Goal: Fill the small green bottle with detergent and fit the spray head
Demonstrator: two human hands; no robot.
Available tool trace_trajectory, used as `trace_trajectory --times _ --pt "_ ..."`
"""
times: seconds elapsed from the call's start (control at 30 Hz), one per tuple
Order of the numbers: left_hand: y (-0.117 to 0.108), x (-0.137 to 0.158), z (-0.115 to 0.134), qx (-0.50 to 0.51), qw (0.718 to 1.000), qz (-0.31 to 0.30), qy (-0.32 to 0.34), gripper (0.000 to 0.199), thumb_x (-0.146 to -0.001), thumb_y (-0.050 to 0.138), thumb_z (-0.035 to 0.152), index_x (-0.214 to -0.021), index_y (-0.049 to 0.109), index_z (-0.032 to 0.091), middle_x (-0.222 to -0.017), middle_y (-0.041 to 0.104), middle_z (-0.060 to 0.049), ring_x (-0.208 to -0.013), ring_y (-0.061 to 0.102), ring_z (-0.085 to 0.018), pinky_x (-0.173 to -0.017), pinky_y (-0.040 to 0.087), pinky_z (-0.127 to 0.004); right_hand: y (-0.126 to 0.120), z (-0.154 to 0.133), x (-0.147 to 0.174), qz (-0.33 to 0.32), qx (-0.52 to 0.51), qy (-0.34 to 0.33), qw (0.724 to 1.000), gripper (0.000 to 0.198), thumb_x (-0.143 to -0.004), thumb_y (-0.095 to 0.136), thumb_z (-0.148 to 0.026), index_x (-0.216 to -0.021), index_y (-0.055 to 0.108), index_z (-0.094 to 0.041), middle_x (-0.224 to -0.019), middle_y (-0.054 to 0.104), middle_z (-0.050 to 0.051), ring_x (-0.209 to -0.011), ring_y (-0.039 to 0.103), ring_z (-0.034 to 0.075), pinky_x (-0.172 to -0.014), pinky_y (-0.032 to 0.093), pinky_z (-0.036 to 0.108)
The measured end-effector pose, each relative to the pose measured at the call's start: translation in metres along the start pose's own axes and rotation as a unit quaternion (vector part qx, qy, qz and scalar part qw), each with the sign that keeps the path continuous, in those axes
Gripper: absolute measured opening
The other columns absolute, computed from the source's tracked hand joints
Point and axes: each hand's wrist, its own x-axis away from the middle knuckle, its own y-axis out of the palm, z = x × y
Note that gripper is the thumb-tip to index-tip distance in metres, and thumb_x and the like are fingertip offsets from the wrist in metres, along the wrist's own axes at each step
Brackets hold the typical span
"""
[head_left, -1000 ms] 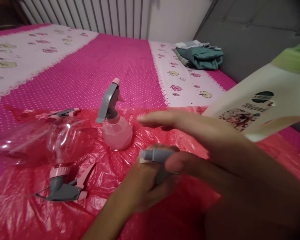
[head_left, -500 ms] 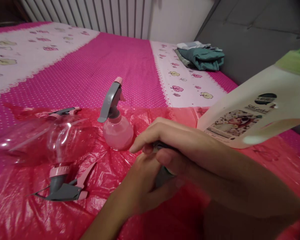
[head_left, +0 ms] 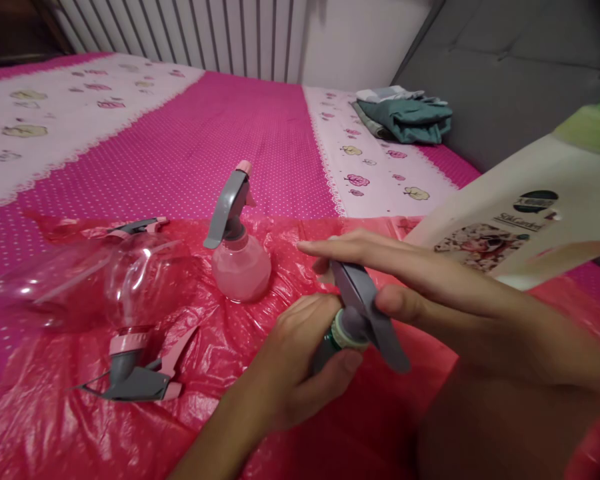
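A spray bottle with a grey trigger spray head (head_left: 357,293) and a pale green collar (head_left: 345,333) is in front of me. My left hand (head_left: 300,363) is closed round its green body, most of which the fingers hide. My right hand (head_left: 430,287) has the spray head between its thumb and fingers, the index finger stretched out past it. Left of my hands, a pink spray bottle (head_left: 241,267) stands upright with cloudy liquid inside. Farther left, an empty clear pink spray bottle (head_left: 145,283) is upside down on its grey head.
Another clear pink bottle (head_left: 50,287) lies at the left. A large white jug (head_left: 520,207) with a green cap stands tilted in view at the right. Red plastic sheeting (head_left: 220,373) covers the pink bed cover (head_left: 250,120). Folded clothes (head_left: 410,117) lie by the grey headboard.
My right hand has lifted and turned slightly, so the grey spray head and green collar now show. My left hand keeps hold of the green bottle. The view has shifted slightly.
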Motion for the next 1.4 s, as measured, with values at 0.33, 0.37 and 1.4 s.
trace_trajectory --times 0.33,0.37,1.4 --pt "-0.002 0.0 -0.001 0.03 0.999 -0.012 -0.016 0.018 -0.103 0.056 0.04 -0.1 0.058 0.022 -0.104 0.068 -0.007 -0.101 0.064 -0.027 -0.092 0.052 -0.043 -0.002 0.0 0.005 0.031 0.08 0.037 0.996 0.033 -0.095 0.077 -0.025 -0.125 0.067 -0.036 -0.122 0.06 -0.004 -0.113 0.061 0.005 -0.095 0.052 0.01" --pt "-0.003 0.0 -0.002 0.023 0.999 -0.018 -0.021 0.02 -0.103 0.058 0.042 -0.101 0.058 0.022 -0.106 0.068 -0.007 -0.1 0.064 -0.027 -0.091 0.053 -0.043 0.0 -0.001 0.003 0.043 0.086 0.035 0.995 0.031 -0.092 0.078 -0.021 -0.12 0.07 -0.032 -0.121 0.058 -0.002 -0.115 0.061 0.006 -0.092 0.053 0.009" --pt "0.0 -0.003 -0.001 0.007 0.999 -0.006 -0.031 0.021 -0.098 0.057 0.041 -0.091 0.059 0.022 -0.096 0.069 -0.006 -0.096 0.066 -0.027 -0.086 0.055 -0.041 0.003 -0.017 0.014 0.073 0.092 -0.017 0.993 0.009 -0.103 0.07 -0.022 -0.111 0.073 -0.026 -0.104 0.067 -0.006 -0.094 0.062 0.002 -0.078 0.046 0.012"
